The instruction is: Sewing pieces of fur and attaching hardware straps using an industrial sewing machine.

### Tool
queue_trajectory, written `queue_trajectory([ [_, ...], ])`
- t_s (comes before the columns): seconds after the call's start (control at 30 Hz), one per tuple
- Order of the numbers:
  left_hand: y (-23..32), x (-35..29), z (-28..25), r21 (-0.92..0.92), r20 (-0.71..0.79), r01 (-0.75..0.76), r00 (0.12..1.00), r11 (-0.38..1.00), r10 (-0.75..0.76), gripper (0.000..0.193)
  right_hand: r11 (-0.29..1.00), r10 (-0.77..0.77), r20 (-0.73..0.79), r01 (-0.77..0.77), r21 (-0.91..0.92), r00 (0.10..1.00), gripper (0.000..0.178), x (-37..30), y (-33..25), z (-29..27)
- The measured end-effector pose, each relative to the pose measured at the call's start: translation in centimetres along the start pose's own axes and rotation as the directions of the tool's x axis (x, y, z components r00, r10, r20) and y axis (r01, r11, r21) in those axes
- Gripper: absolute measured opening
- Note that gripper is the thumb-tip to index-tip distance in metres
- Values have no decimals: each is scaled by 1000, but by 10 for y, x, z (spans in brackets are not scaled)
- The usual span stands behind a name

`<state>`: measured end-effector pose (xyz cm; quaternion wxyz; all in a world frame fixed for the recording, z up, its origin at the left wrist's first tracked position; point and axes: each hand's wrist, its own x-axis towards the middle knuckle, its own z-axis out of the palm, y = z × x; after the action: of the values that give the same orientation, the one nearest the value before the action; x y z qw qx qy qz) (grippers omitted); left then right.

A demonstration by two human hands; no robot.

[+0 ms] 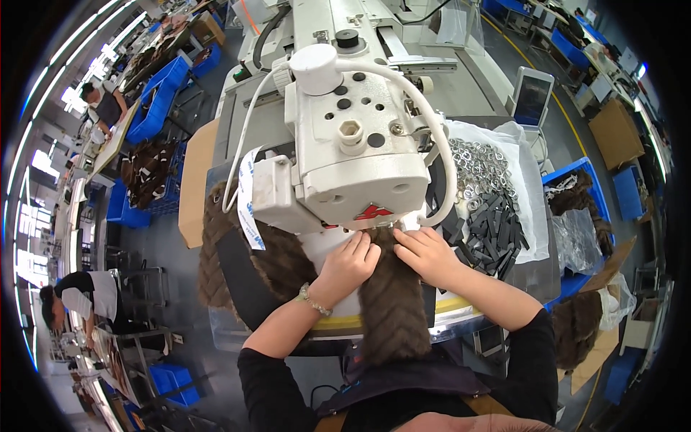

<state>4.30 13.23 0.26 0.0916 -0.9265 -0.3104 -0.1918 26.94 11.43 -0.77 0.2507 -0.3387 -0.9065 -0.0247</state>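
A long brown fur piece (pixel 394 317) runs from beneath the white sewing machine head (pixel 367 180) toward my lap and hangs over the table's front edge. My left hand (pixel 350 265) is closed on its left edge near the far end, fingers curled together. From the other side, my right hand (pixel 425 253) grips the right edge, thumb on the fur. The machine head hides the needle and the fur's far end. More brown fur (pixel 277 266) with a black band (pixel 248 277) lies left of my left hand.
Metal rings (pixel 479 169) and black strap pieces (pixel 493 234) lie in a heap on white sheeting at the right. A screen (pixel 531 97) stands behind them. Blue bins (pixel 576 284) with fur flank the table on the right. Two people (pixel 104 108) work at the left.
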Motion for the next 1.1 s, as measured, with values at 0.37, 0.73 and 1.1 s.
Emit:
queue_trajectory([
  [0.37, -2, 2, 1, 29, -45, -19, 999, 999, 20, 7, 998, -39, -51, 36, -52, 998, 23, 2, 1, 0],
  [0.73, -7, 2, 3, -32, 10, 26, 1000, 999, -26, 11, 997, 75, -37, -75, -4, 997, 26, 3, 1, 3],
  [1.1, -7, 2, 8, -47, -87, 61, 994, 997, -65, 11, 990, 127, -43, -125, 61, 991, 36, 10, 2, 1],
])
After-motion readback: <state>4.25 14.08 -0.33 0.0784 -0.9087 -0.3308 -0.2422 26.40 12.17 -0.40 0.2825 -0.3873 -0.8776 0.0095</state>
